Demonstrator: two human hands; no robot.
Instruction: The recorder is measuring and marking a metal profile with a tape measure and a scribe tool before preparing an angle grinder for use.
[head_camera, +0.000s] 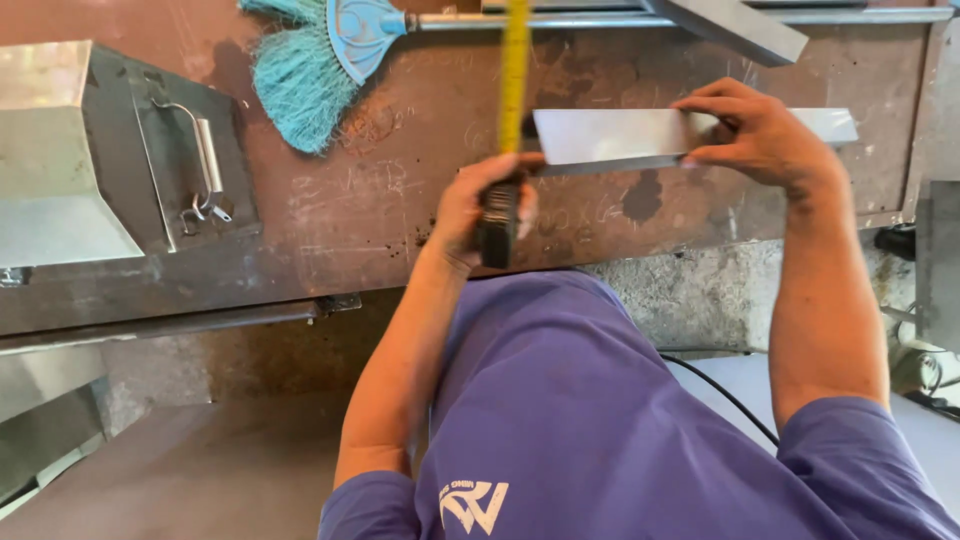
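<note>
My left hand (468, 205) grips a black tape measure case (497, 228). Its yellow blade (515, 70) runs straight away from me across the bench to the top of the view. My right hand (757, 135) clasps a flat, shiny metal angle piece (605, 137) near its right end and holds it level just above the rusty steel bench (380, 200). The left end of the piece meets the tape blade, right beside my left hand. My purple shirt fills the lower middle of the view.
A teal broom (305, 70) lies at the far side of the bench, its metal handle (600, 18) running right. A sheet-metal box (60, 150) with a wire handle (205, 155) sits left. A grey steel bar (745, 28) lies top right. A black cable (722, 392) crosses the floor below.
</note>
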